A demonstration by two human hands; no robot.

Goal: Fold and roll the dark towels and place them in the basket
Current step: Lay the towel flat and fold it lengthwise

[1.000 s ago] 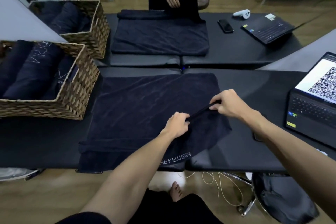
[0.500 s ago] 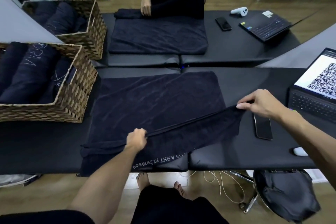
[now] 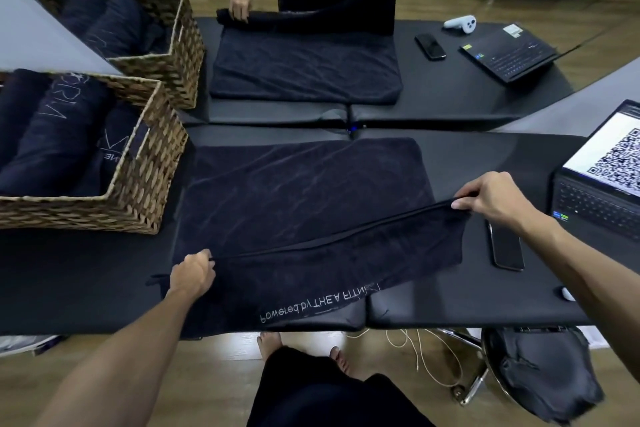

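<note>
Left hand: the left hand [image 3: 193, 273] pinches the near hem of the dark towel [image 3: 298, 198], fingers curled on the fabric, low against the desk [image 3: 79, 274].
Right hand: the right hand [image 3: 493, 198] pinches the same hem at its other end, thumb and fingers closed on it, raised above the desk.
Towel: spread flat beyond both hands; the hem runs taut between them, rising toward the right hand. White lettering shows on the part nearest the person, between the hands.
Phone: a phone [image 3: 507, 246] lies on the desk just under the right wrist.
Laptop: an open laptop [image 3: 602, 184] sits beyond the right hand, screen lit.
Basket: a wicker basket [image 3: 138, 191] stands beyond the left hand, holding rolled towels [image 3: 59, 135].
Far desk: a second person's hands grip another towel [image 3: 304, 62].
</note>
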